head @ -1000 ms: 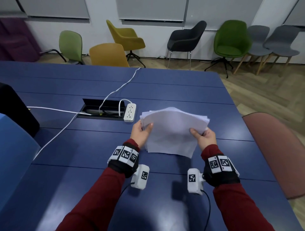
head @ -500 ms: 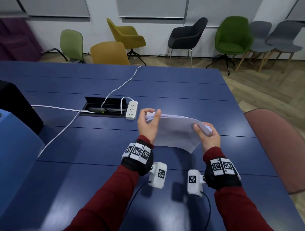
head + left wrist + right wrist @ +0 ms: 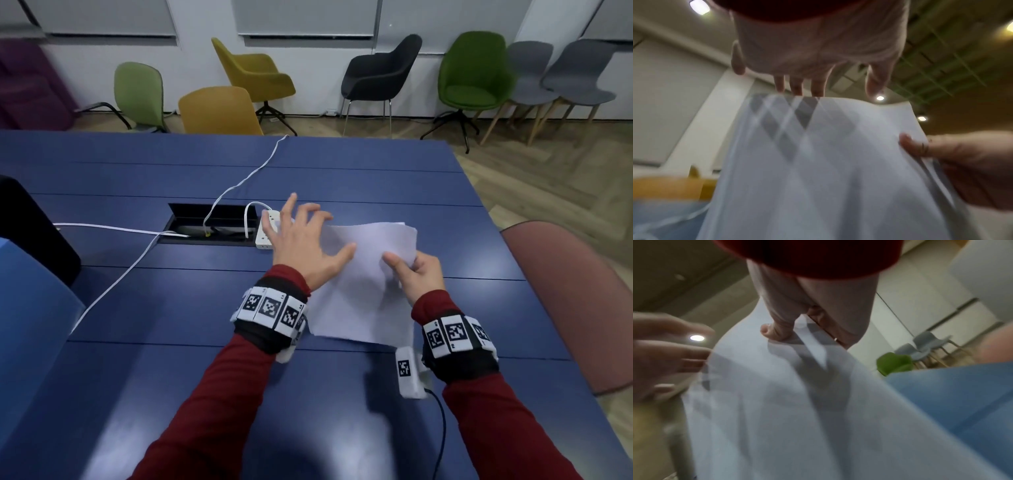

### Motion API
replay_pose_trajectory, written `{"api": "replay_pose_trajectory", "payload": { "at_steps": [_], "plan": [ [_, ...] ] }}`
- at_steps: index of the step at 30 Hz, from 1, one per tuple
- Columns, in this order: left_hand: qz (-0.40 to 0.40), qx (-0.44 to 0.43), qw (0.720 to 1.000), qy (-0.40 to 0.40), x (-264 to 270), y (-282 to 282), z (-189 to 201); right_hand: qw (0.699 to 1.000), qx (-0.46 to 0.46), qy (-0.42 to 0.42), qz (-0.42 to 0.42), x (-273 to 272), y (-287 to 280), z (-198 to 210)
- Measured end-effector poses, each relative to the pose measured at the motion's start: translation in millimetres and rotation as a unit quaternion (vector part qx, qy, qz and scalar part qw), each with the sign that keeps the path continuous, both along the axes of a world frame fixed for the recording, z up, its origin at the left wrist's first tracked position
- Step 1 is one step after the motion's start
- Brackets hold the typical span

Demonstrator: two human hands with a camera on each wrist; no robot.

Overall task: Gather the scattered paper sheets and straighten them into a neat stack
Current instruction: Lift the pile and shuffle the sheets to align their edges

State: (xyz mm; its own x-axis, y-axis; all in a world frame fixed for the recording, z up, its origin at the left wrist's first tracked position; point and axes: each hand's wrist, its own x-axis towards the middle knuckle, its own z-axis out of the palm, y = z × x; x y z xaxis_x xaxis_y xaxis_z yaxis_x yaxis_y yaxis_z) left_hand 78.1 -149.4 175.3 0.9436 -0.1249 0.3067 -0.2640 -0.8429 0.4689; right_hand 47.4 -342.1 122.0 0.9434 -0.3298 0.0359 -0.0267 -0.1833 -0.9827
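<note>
Right hand (image 3: 416,274) pinches the right edge of the sheets (image 3: 363,284), thumb on top, fingers curled beneath; the left wrist view shows that thumb pressed on the top page. Left hand (image 3: 301,240) is spread wide, fingers straight, lying along the sheets' far left corner, gripping nothing. The sheets hang above the blue desk (image 3: 171,308), far edge raised, near edge drooping toward the person, long axis running away from the body. Page edges are fanned and uneven. Just behind the left hand sits a white power strip (image 3: 265,229), its cable (image 3: 239,185) trailing off across the desk.
</note>
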Motion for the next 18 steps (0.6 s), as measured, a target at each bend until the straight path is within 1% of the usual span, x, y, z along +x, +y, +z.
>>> {"api": "replay_pose_trajectory", "payload": {
  "at_steps": [1, 2, 4, 5, 7, 9, 11, 12, 15, 17, 18],
  "plan": [
    [-0.021, 0.029, 0.999, 0.011, 0.3, 0.1, 5.4, 0.999, -0.027, -0.016, 0.013, 1.2, 3.5, 6.5],
    [-0.044, 0.017, 0.998, 0.034, 2.8, 1.6, 9.0, 0.998, -0.056, -0.032, 0.021, 2.3, 6.4, 12.9],
    [-0.098, -0.073, 0.987, 0.106, 10.5, 9.2, 13.6, 0.991, -0.123, -0.051, 0.014, 4.9, 7.6, 25.1],
    [-0.126, -0.087, 0.979, 0.136, 14.5, 12.8, 14.5, 0.987, -0.148, -0.057, 0.008, 6.5, 6.8, 30.3],
    [-0.168, -0.064, 0.966, 0.188, 20.1, 16.2, 14.6, 0.980, -0.185, -0.068, 0.014, 7.8, 6.3, 41.9],
    [-0.174, -0.066, 0.960, 0.207, 19.2, 16.9, 12.8, 0.976, -0.206, -0.057, 0.033, 7.8, 6.0, 46.5],
    [-0.142, -0.098, 0.966, 0.193, 17.6, 19.5, 11.1, 0.973, -0.225, -0.014, 0.057, 7.3, 0.9, 40.7],
    [-0.118, -0.114, 0.969, 0.183, 18.7, 23.6, 9.6, 0.967, -0.243, 0.024, 0.068, 6.4, -3.3, 35.5],
    [-0.040, -0.153, 0.974, 0.165, 19.6, 42.7, 7.2, 0.937, -0.295, 0.160, 0.093, -0.1, -23.0, 14.1],
    [-0.024, -0.167, 0.971, 0.168, 21.2, 59.7, 0.3, 0.925, -0.297, 0.220, 0.090, -6.3, -36.2, -1.9],
    [-0.024, -0.180, 0.969, 0.170, 22.3, 67.8, -4.0, 0.925, -0.284, 0.237, 0.083, -7.8, -42.2, -11.1]
  ]
}}
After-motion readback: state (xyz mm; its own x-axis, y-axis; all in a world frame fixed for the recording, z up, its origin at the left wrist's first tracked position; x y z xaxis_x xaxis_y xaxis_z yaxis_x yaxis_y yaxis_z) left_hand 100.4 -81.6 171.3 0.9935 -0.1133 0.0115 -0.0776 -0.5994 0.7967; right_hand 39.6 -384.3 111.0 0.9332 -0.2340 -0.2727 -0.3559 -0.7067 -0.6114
